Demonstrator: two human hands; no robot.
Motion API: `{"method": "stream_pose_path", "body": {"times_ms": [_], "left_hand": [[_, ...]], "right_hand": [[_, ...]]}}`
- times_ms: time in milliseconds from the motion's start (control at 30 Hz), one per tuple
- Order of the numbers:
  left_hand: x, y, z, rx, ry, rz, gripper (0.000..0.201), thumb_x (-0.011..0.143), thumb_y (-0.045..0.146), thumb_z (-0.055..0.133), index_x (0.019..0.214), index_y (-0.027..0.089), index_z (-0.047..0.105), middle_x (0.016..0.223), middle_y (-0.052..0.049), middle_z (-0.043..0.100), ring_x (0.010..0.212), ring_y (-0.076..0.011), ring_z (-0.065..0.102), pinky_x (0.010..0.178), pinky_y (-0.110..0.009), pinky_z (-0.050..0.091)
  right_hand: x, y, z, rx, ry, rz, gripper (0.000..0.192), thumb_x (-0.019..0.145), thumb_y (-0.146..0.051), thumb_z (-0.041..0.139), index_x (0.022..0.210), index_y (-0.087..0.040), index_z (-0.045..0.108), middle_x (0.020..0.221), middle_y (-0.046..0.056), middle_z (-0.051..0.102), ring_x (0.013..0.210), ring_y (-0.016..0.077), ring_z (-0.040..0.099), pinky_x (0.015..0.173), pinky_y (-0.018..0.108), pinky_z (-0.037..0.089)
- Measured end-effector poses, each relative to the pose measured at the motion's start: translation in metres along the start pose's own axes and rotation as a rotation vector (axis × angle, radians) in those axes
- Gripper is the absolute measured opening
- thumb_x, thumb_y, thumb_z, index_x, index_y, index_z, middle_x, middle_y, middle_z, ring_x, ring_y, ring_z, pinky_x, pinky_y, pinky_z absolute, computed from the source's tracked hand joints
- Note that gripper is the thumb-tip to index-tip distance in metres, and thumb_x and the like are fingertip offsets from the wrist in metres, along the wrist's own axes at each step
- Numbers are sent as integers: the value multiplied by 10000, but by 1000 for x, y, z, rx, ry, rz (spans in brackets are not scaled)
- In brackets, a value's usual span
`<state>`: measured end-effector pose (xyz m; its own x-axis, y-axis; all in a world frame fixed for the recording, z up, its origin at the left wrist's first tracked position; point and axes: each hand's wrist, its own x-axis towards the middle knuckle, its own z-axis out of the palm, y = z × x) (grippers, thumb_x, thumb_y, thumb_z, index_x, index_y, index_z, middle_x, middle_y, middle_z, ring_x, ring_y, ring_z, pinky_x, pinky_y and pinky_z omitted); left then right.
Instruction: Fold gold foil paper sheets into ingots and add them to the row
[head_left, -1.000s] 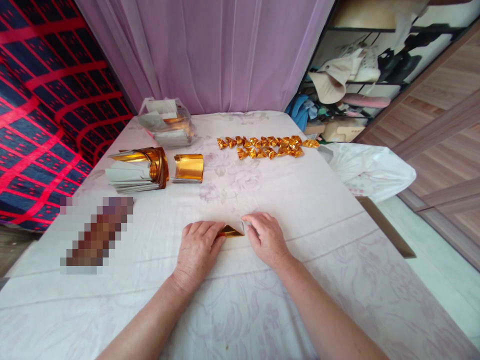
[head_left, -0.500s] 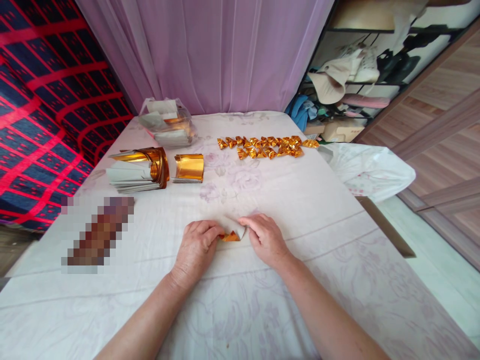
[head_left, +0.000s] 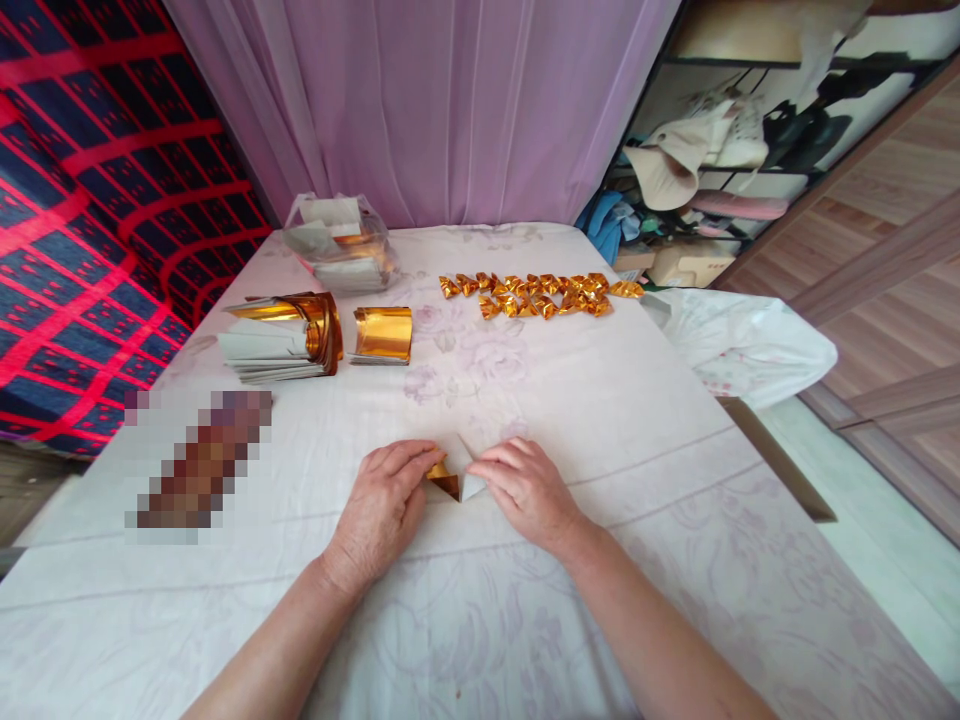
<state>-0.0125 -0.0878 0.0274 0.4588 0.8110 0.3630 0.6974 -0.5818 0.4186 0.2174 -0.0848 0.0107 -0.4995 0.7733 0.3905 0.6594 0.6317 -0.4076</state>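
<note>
Folding gold paper (head_left: 448, 480), tip downward

A white floral cloth (head_left: 615, 420) covers the table. Far left lie a foil stack (head_left: 281, 338), a curled gold sheet (head_left: 383, 333) and a clear bag (head_left: 341, 243). Folded gold pieces (head_left: 536, 295) line the far middle. A white bag (head_left: 750, 345) lies right; purple curtain (head_left: 427, 100) behind.

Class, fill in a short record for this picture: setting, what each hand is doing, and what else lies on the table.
Setting: table under a pale floral cloth
Left hand: fingertips pressing a small gold and white paper
Right hand: pinching the same paper's white side
Far side: rows of folded gold pieces
Left side: stack of gold sheets, one curled gold sheet, clear bag of sheets
</note>
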Motion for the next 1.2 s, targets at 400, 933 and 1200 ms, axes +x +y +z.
{"method": "stream_pose_path", "body": {"times_ms": [400,933,1200], "left_hand": [[-3,0,7,80,-11,-17,135,930,230,548,973,215,675,1021,-50,725,928,-207,663,814,-374,498],[-2,0,1,121,-107,32,83,890,255,630,961,228,665,1133,-26,727,1090,-260,630,924,-457,396],[-5,9,4,60,-111,-105,57,849,221,655,906,228,654,1166,-24,714,1155,-263,607,934,-444,424]], "right_hand": [[2,-16,-5,-117,75,-88,223,934,-126,526,979,-243,710,1075,47,678,1004,197,554,884,351,454],[-2,-17,-1,-121,-13,-148,159,945,-181,557,974,-248,698,1105,36,692,1081,205,559,896,375,444],[0,-11,5,50,1,-37,120,930,-233,591,883,-227,702,918,26,693,855,178,582,783,350,449]]}}
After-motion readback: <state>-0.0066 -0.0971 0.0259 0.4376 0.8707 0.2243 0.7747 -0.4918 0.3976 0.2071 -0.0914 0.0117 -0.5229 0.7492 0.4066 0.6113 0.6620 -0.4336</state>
